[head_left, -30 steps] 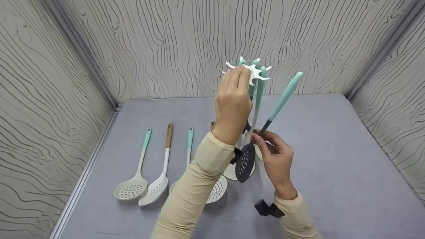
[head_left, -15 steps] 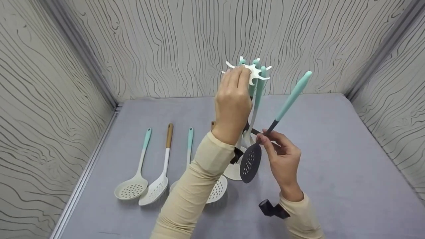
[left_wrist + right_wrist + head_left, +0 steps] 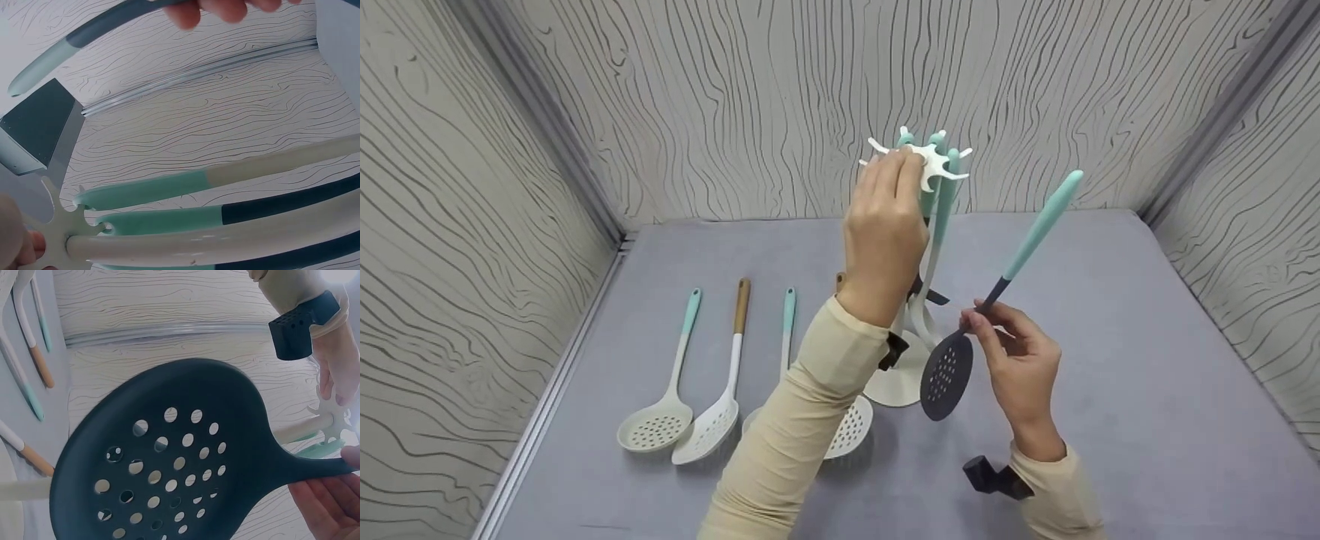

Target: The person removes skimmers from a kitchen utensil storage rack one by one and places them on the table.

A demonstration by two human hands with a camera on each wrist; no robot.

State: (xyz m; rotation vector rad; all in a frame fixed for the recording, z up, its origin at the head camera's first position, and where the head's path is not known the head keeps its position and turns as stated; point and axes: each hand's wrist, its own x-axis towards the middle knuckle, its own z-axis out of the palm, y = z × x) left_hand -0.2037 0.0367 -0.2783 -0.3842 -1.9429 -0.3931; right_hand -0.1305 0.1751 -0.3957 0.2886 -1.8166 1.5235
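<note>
My right hand (image 3: 1020, 360) pinches a dark skimmer (image 3: 947, 403) by its neck. The skimmer's mint handle (image 3: 1044, 225) points up and right, its perforated head tilted down beside the stand. In the right wrist view the round skimmer head (image 3: 191, 385) fills the middle. With its fingers at the hooked crown (image 3: 934, 166), my left hand (image 3: 887, 217) grips a white utensil stand. Several mint-handled utensils (image 3: 946, 214) hang from the hooks, partly hidden by the hand. The stand's pole (image 3: 169, 248) runs across the left wrist view. Its round base (image 3: 896, 379) stands on the table.
A pale skimmer (image 3: 656, 429) and a white slotted turner with a brown handle (image 3: 741, 307) lie at the left. Another mint handle (image 3: 788, 315) and a white perforated head (image 3: 851, 433) show around my left sleeve. Patterned panels (image 3: 780, 97) enclose the table (image 3: 1117, 360).
My right hand has moved right and slightly down with the dark skimmer, away from the stand. The left hand stays at the stand's top.
</note>
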